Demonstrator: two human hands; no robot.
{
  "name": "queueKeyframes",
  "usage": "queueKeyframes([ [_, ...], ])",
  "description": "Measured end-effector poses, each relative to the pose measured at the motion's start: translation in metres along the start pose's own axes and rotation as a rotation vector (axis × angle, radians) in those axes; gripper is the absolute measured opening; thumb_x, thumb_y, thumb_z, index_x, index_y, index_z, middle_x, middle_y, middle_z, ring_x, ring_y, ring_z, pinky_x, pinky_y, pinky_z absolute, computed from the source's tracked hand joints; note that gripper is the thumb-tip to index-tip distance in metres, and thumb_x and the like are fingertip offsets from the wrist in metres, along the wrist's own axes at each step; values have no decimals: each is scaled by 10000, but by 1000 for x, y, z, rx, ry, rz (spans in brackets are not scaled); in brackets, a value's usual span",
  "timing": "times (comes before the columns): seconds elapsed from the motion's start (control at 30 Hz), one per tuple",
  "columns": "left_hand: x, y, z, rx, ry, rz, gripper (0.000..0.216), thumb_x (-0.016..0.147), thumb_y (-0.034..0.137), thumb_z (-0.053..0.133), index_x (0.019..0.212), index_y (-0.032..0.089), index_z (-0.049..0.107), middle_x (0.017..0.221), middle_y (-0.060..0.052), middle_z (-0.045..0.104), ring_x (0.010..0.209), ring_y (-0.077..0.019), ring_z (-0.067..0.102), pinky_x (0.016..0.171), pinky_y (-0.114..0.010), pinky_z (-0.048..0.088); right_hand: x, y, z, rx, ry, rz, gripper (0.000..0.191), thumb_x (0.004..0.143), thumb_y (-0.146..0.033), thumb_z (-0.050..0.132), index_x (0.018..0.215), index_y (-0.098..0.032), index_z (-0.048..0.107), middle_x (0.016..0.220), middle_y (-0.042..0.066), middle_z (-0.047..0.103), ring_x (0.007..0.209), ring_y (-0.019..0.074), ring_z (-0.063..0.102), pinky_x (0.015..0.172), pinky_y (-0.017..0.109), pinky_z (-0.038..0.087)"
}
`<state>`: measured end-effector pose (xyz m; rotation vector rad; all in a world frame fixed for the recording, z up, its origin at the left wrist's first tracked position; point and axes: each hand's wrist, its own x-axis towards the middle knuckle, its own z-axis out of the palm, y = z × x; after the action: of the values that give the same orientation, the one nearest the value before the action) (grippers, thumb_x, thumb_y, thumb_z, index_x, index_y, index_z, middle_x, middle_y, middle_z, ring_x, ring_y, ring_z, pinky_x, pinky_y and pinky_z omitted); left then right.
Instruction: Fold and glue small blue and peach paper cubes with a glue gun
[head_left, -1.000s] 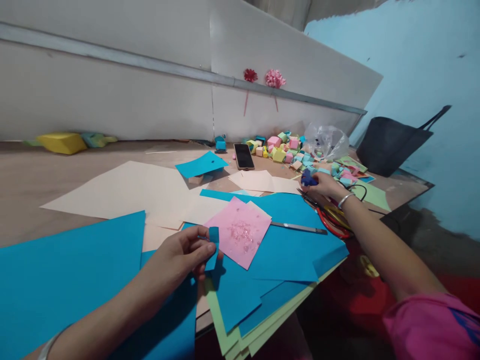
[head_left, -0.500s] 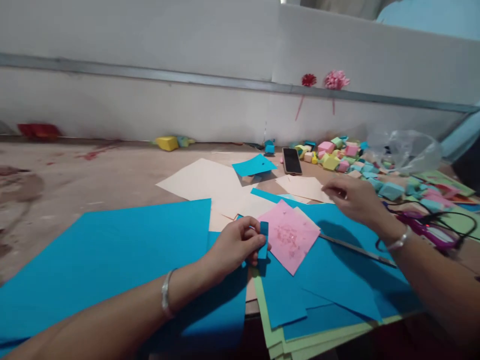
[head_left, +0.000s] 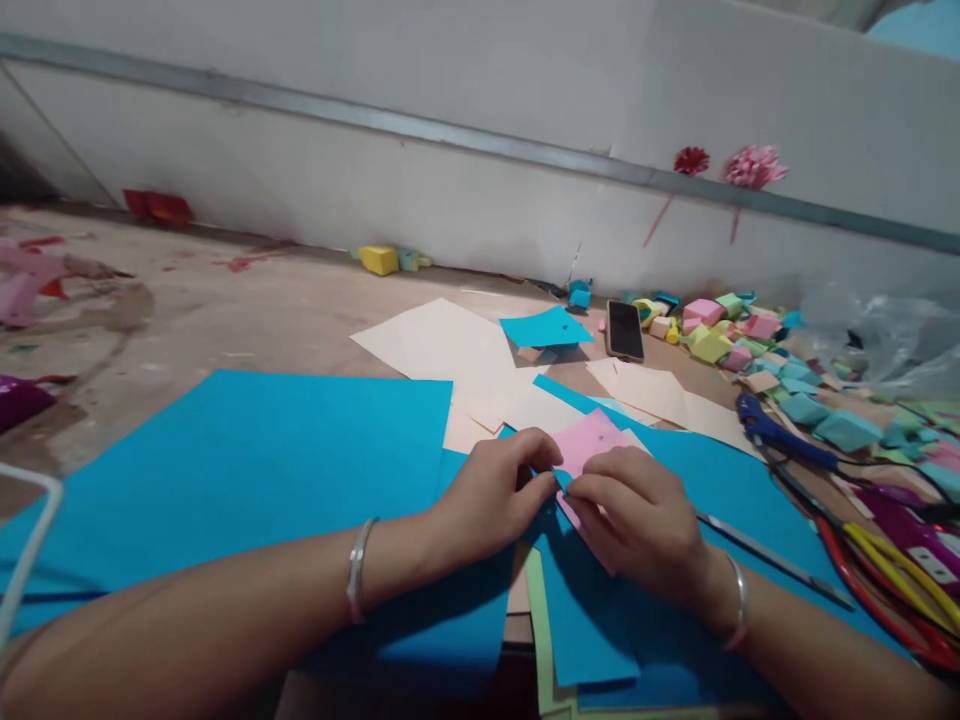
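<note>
A small blue paper strip (head_left: 561,480) is pinched between the thumb and fingers of my left hand (head_left: 499,490). From the other side my right hand (head_left: 645,515) grips the same strip, its fingertips meeting the left ones. Most of the strip is hidden by the fingers. Under the hands lies a pink paper square (head_left: 589,440), partly covered, on top of blue sheets (head_left: 592,620). Beside my right wrist rests a thin metal blade-like strip (head_left: 780,562). A large blue sheet (head_left: 322,470) spreads out beneath my left forearm.
Cream paper sheets (head_left: 450,345), a curved blue piece (head_left: 546,328) and a phone (head_left: 625,330) lie farther back. Small paper boxes (head_left: 750,340) are heaped at right, near a blue glue gun (head_left: 784,435) and yellow-red handled tool (head_left: 892,570). A pink glue gun (head_left: 30,280) sits left.
My right hand has come leftward and down from near the cream papers to take hold of the blue strip with my left. The view has swung slightly, showing the tools at right.
</note>
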<state>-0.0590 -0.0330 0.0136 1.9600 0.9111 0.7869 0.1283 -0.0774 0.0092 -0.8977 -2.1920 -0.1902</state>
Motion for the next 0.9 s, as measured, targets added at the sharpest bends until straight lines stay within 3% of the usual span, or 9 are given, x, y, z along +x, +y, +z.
queueKeyframes([
  [0.17,4,-2,-1,-142,22,-52,177,800,125,539,954,168,614,849,-27,664,715,-139,605,653,-266,472,0,1,1,25,-20,47,106,829,-56,623,876,-148,645,798,79,646,743,183,561,645,334,452],
  [0.47,6,9,-3,-576,-37,-285,171,742,211,656,889,138,605,719,-1,625,525,-102,567,542,-257,468,4,2,-4,2,90,24,197,803,-10,630,909,-167,684,838,80,677,794,191,599,678,337,472],
  [0.67,10,6,-5,-490,-56,-321,212,739,301,688,866,145,620,645,3,620,529,-114,554,538,-255,451,12,0,-6,-16,25,21,93,850,-161,637,937,-175,668,844,65,708,774,184,626,688,333,490],
  [0.77,14,-1,-4,-465,-78,-330,252,757,374,686,859,153,621,646,8,605,543,-119,549,548,-265,457,11,-2,-24,-48,-33,65,113,890,-203,595,981,-177,657,911,72,716,840,185,638,738,323,503],
  [0.9,13,-3,-3,-468,-80,-345,262,749,388,689,856,159,618,683,-2,621,544,-127,558,552,-281,468,-12,25,-82,-345,-107,219,145,920,-183,525,942,-189,668,932,70,720,879,186,646,796,312,492],
])
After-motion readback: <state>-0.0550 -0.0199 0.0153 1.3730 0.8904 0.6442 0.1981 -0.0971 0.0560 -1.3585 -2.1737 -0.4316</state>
